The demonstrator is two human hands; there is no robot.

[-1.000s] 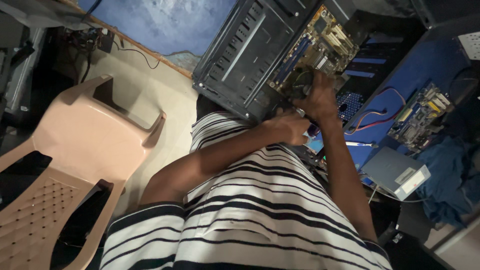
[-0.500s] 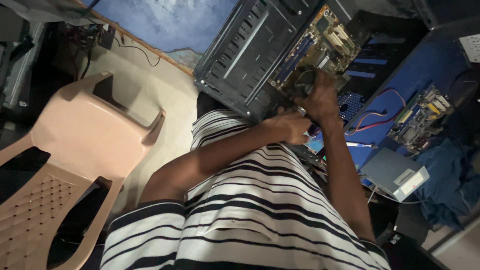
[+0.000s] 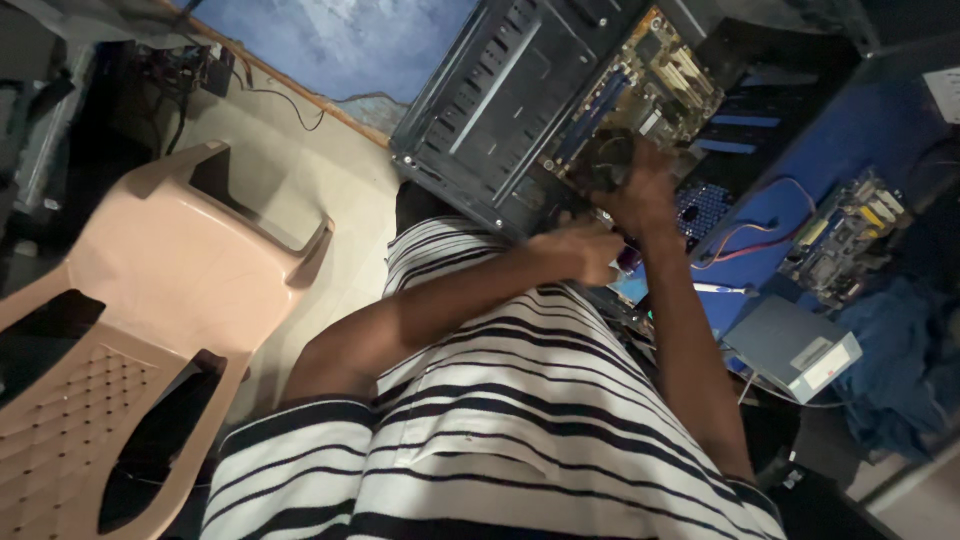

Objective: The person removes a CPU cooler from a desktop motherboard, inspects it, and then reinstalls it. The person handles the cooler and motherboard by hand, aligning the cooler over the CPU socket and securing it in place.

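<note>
Working Inside an Open Computer Case

Reaching into the black metal computer case (image 3: 520, 100), the right hand (image 3: 640, 195) has its fingers clamped on a dark round cooler fan (image 3: 603, 160) over the green motherboard (image 3: 650, 85). The left hand (image 3: 580, 250) sits just below, fingers curled together, apparently around a small tool. A beige plastic chair (image 3: 150, 300) stands on the floor at the left, well apart.

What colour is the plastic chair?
The chair is pale peach-pink, seen in the head view.
</note>
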